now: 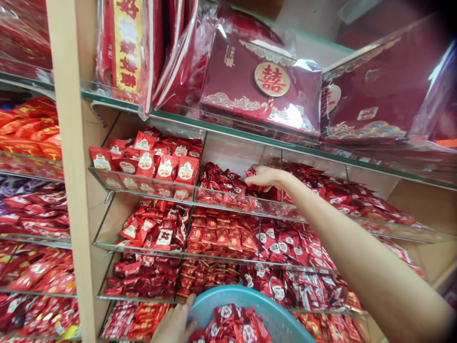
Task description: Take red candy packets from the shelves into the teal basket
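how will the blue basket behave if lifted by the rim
The blue basket looks like perforated plastic, so it may flex slightly and seem light for its size. Loose red packets inside would probably slide if it tilts.

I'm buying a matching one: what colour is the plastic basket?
The plastic basket is turquoise blue; head view shows it.

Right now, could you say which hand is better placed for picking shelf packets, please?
Likely the right hand, at the red packets; the left hand is at the blue basket's rim.
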Motion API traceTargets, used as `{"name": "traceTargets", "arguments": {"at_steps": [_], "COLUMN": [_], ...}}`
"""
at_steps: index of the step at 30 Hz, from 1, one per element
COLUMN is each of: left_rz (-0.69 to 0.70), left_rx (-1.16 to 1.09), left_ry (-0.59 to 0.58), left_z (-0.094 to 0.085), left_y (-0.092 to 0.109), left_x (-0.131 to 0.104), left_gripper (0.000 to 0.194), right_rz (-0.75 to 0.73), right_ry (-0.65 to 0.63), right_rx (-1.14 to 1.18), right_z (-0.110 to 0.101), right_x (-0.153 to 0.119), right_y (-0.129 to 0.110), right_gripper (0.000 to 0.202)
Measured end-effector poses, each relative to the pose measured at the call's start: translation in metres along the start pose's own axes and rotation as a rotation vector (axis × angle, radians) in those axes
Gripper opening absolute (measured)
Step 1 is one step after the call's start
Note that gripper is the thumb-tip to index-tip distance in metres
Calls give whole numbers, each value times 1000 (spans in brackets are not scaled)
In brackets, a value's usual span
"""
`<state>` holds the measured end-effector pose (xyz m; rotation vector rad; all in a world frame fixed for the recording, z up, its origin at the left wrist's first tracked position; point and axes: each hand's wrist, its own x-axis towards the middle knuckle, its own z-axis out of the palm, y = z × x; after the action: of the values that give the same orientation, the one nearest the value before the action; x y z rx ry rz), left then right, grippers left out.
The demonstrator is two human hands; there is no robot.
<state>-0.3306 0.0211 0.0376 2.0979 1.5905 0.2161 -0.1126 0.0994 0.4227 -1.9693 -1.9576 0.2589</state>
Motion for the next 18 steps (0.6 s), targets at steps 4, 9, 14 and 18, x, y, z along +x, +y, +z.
{"name": "traceTargets", "arguments": {"at_steps": [4, 9, 14, 18], "left_rz": [-6, -10, -13, -3], "left_rx": [15, 22, 7, 18], "left_ry": [-10, -8, -9, -4], "left_z": [-1, -1, -1, 2], "left_y": [1, 0, 2, 0], "left_x": [-1, 0, -1, -1], "left_gripper": [60, 59, 58, 58], "right_rz": [16, 62, 82, 99], "right_ry": [116, 41, -69, -19], "right_rx": [-12, -14, -94, -335], "right_z": [8, 21, 23, 30], "right_x": [16, 27, 19, 25], "right_y": [1, -3, -19, -26], "right_gripper": [45, 34, 34, 51]}}
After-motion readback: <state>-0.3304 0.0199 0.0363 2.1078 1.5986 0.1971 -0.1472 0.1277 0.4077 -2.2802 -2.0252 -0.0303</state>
